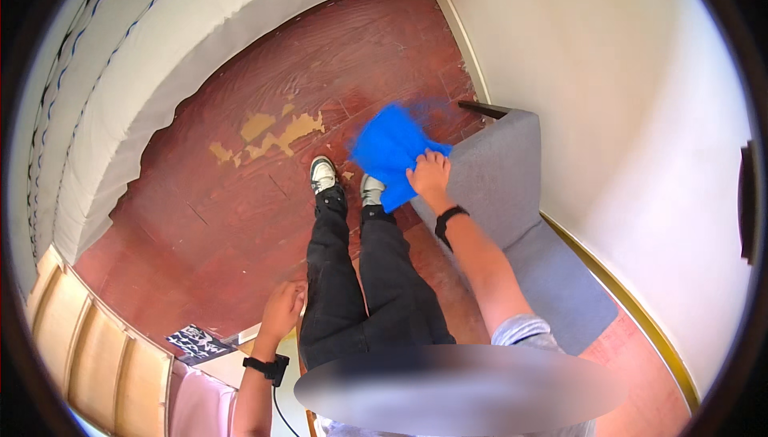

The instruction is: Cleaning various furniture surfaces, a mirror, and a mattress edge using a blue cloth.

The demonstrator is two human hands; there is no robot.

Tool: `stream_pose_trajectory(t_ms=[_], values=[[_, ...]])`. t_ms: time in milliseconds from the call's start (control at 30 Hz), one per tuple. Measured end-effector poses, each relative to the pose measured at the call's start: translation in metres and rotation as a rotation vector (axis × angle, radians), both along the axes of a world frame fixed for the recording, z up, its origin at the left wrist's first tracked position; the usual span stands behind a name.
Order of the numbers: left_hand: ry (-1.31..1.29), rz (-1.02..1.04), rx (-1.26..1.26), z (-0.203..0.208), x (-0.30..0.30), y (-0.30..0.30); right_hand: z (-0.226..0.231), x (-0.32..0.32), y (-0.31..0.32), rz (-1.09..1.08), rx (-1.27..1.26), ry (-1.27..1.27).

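Red floor [248, 237]; grey seat [496, 181] at right. Right arm [484, 265] stretched forward, slightly bent inward. Blue cloth [388, 145] ahead of body, partly covering right shoe [370, 187], overlapping seat's edge in view; floor contact unclear. Right hand [430, 173]: back upward, fingers bent, grip clasping cloth's right part. Left hand [284, 307]: low beside left leg [326, 277], fingers curled; cannot tell whether grip holds anything.

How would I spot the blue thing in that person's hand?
Find the grey padded seat beside the pale wall on the right. At the seat's upper left edge, the right hand grips a blue cloth-like piece. Its vivid blue contrasts with the red floor.
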State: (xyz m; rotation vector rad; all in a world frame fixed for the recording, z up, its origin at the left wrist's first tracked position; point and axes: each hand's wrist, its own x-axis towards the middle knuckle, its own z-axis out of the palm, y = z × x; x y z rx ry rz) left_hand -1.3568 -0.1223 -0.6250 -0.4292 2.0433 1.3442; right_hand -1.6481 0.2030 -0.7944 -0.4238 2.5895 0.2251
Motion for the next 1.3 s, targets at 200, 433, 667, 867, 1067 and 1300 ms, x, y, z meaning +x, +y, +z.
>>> stream_pose_trajectory(t_ms=[200, 433, 667, 867, 1067, 1300], values=[[-0.097, 0.163, 0.002, 0.002, 0.048, 0.020, -0.017, -0.027, -0.051, 0.167, 0.445, -0.550], [-0.163, 0.335, 0.216, 0.030, 0.019, 0.091, -0.040, -0.035, -0.083, 0.337, 0.613, -0.809], [-0.285, 0.468, 0.107, 0.022, -0.020, 0.134, -0.136, -0.052, -0.071, 0.556, 0.819, -1.160], [-0.292, 0.665, -0.051, -0.016, -0.012, 0.185, -0.215, -0.038, -0.060, 0.706, 0.878, -1.223], [-0.187, 0.805, -0.149, -0.039, -0.048, 0.222, -0.291, -0.057, -0.047, 0.713, 0.751, -1.222], [-0.218, 0.743, -0.485, -0.048, -0.090, 0.261, -0.264, -0.164, -0.051, 0.701, 0.564, -1.556]])
